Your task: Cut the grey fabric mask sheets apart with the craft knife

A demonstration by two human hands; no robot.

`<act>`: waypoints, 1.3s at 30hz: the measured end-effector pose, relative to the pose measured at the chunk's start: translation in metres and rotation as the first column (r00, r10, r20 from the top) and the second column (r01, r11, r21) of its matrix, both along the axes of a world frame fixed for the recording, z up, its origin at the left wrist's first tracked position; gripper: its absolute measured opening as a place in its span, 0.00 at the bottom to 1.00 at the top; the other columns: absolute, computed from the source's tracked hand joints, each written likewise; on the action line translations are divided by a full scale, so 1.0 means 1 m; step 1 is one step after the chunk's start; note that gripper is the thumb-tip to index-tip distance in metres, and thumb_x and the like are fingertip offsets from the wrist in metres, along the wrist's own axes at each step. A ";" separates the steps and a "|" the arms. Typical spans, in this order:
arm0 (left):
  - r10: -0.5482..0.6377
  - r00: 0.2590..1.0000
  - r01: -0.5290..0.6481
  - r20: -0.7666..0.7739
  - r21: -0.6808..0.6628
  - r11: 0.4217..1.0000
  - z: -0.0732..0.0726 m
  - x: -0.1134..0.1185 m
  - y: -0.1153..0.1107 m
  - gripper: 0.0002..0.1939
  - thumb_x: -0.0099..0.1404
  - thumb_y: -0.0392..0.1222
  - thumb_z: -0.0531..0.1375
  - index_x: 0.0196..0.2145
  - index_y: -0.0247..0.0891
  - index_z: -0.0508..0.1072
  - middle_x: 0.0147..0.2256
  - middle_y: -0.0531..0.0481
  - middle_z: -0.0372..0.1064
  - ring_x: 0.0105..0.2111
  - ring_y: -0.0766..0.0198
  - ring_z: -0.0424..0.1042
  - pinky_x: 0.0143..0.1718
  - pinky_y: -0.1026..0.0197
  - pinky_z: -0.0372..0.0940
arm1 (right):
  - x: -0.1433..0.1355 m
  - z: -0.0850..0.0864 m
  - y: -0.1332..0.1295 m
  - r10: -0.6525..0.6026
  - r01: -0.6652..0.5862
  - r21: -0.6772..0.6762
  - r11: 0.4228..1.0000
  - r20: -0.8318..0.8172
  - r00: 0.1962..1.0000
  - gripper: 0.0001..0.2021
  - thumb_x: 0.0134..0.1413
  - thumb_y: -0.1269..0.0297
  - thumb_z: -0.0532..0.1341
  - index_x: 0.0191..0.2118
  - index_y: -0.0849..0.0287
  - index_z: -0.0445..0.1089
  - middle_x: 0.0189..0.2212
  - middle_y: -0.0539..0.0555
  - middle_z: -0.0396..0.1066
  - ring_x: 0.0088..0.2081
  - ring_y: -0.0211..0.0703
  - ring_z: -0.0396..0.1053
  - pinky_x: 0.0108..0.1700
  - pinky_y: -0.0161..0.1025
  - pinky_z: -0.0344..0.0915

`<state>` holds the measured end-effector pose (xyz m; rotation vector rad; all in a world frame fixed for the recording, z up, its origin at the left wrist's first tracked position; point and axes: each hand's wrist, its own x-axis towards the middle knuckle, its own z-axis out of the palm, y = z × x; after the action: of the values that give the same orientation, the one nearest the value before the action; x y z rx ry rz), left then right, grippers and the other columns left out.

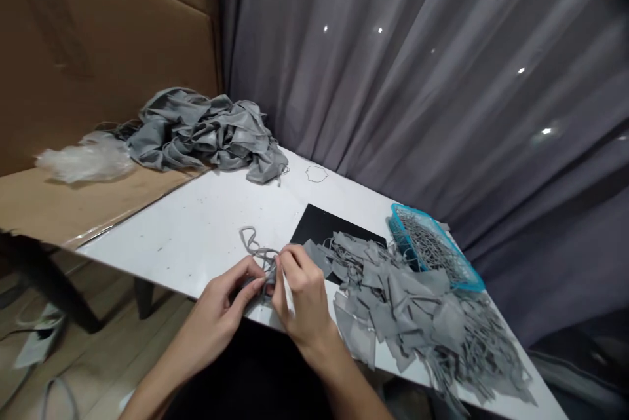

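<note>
Near the front edge of the white table (211,217), my left hand (228,299) and my right hand (302,289) meet over a grey cord (253,243). Both are closed, thumbs and fingers pinching the cord from either side. One looped end of it lies on the tabletop beyond my fingers. The part between my fingertips is mostly hidden, and a bit of grey fabric seems to show there. Close to my right hand lies a heap of grey fabric pieces with cords (393,289), partly over a black mat (324,227).
A blue basket (472,276) of grey cords stands at the right. Crumpled grey fabric (206,132) and clear plastic (88,158) lie at the back left by a cardboard panel (108,33). A thin cord loop (317,174) rests near the grey curtain (354,79).
</note>
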<state>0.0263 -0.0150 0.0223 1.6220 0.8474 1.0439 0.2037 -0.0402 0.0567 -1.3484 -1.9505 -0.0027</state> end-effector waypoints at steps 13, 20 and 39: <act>0.022 0.998 -0.016 0.064 -0.087 0.996 0.009 0.000 -0.001 0.15 0.81 0.53 0.58 0.38 0.43 0.72 0.37 0.49 0.80 0.41 0.54 0.78 0.46 0.54 0.66 | 0.073 0.026 0.030 -0.226 0.208 0.191 0.959 0.079 0.971 0.13 0.75 0.72 0.55 0.37 0.54 0.70 0.37 0.55 0.74 0.34 0.47 0.72 0.39 0.42 0.66; 0.034 0.998 -0.030 0.046 -0.084 0.996 0.005 0.006 0.004 0.15 0.81 0.54 0.57 0.39 0.44 0.70 0.37 0.50 0.80 0.39 0.55 0.76 0.45 0.54 0.64 | 0.151 0.057 0.051 -0.481 0.411 0.372 0.832 0.114 0.869 0.11 0.72 0.67 0.58 0.35 0.56 0.72 0.36 0.58 0.78 0.36 0.50 0.74 0.41 0.44 0.66; 0.017 0.997 -0.011 0.078 -0.083 0.997 -0.005 -0.002 0.012 0.19 0.78 0.63 0.61 0.41 0.45 0.74 0.36 0.52 0.73 0.37 0.56 0.72 0.41 0.59 0.64 | 0.361 0.185 -0.020 -0.870 0.846 0.234 0.479 -0.001 0.493 0.07 0.52 0.60 0.66 0.29 0.57 0.79 0.29 0.61 0.82 0.35 0.55 0.79 0.45 0.48 0.69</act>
<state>0.0238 -0.0030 0.0172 1.4984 0.8394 1.0622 0.5645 -0.0602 0.2421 -2.0789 -1.0781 -0.7782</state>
